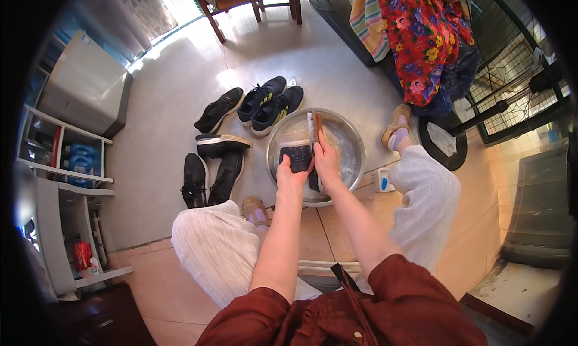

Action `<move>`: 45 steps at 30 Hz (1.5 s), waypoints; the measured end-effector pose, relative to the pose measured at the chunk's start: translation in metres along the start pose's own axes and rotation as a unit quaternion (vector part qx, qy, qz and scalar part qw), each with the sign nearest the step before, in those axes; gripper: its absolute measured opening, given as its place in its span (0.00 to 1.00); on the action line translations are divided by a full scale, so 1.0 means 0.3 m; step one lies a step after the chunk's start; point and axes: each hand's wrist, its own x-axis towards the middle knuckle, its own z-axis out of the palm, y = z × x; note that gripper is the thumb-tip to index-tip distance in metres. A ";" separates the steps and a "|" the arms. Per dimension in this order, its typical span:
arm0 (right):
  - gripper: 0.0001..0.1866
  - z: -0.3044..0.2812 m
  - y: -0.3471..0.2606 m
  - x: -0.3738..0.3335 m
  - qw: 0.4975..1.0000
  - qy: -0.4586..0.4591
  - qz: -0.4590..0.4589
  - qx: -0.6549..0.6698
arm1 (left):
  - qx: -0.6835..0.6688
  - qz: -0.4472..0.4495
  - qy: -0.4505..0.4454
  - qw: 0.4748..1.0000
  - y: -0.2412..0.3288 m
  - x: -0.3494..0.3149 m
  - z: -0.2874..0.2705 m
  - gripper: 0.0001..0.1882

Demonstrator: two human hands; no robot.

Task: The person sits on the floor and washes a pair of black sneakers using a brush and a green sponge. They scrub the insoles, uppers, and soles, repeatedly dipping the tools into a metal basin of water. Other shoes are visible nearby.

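Over a round metal basin (362, 156) on the floor, my left hand (291, 173) grips a black shoe (296, 158) with a whitish sole, its thumb across the dark part. My right hand (326, 160) is closed round a scrub brush (318, 124) with a brown back. The brush's white bristles face left, beside the shoe's sole; whether they touch it I cannot tell. Beneath the hands, the basin's inside looks wet, and a dark strip hangs below the shoe.
Several dark shoes (227, 174) lie left of the basin, among them a navy pair (271, 108). A small white box (384, 180) with a blue piece stands near my right leg. Shelves (69, 168) line the left; floral cloth (424, 39) hangs at the far right.
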 end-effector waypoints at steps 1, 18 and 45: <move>0.24 0.003 -0.006 0.009 0.999 -0.029 -0.004 -0.013 | -0.002 0.007 0.005 1.000 0.026 -0.001 -0.011 0.25; 0.25 0.106 0.053 -0.027 0.994 -0.047 -0.088 -0.041 | 0.648 0.336 0.108 0.675 0.250 -0.070 -0.038 0.30; 0.23 0.082 0.321 -0.071 0.969 -0.100 0.033 -0.224 | 0.897 0.281 0.054 0.338 0.314 -0.105 0.011 0.28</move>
